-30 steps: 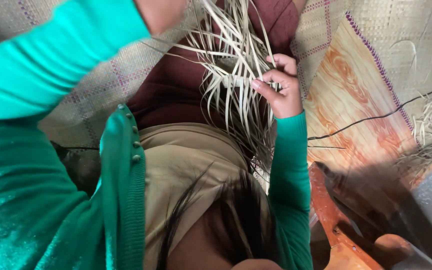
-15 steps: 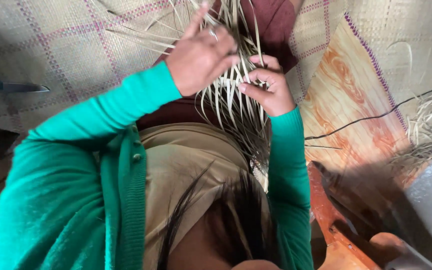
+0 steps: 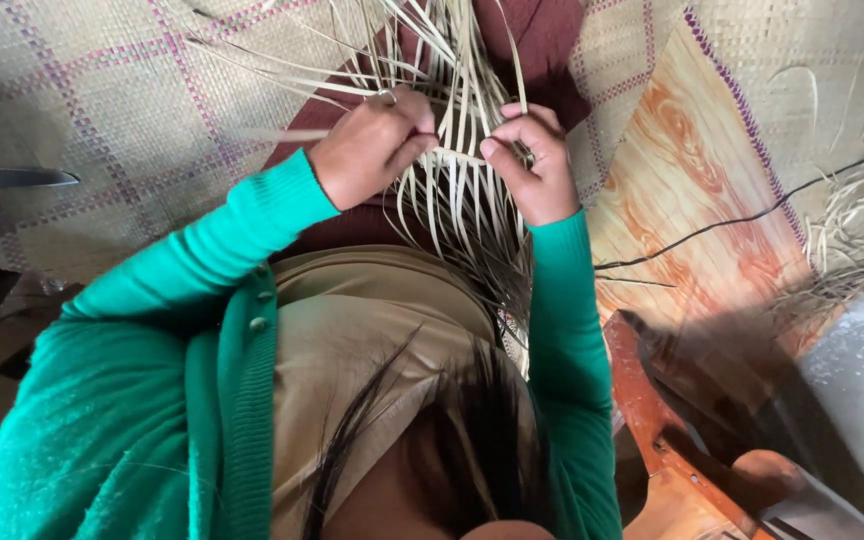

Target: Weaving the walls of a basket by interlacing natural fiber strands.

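Both hands, left hand [image 3: 372,150] and right hand [image 3: 532,165], pinch pale straw strips [image 3: 457,190] mid-frame, grip closed, keeping the weave taut.

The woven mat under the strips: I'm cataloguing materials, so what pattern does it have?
The woven mat is tan with a purple-pink grid of lines, clearest in the head view.

Pale dry straw strips [image 3: 457,150]: flat, matt, fibrous. Woven mat [image 3: 102,130] under strips: coarse plaited straw, matt. Floor sheet [image 3: 692,200] right of strips: wood-grain print, smooth, slight sheen. Cardigan sleeve [image 3: 202,270]: green knit, soft. Knife blade [image 3: 12,177] left of strips: dull metal.
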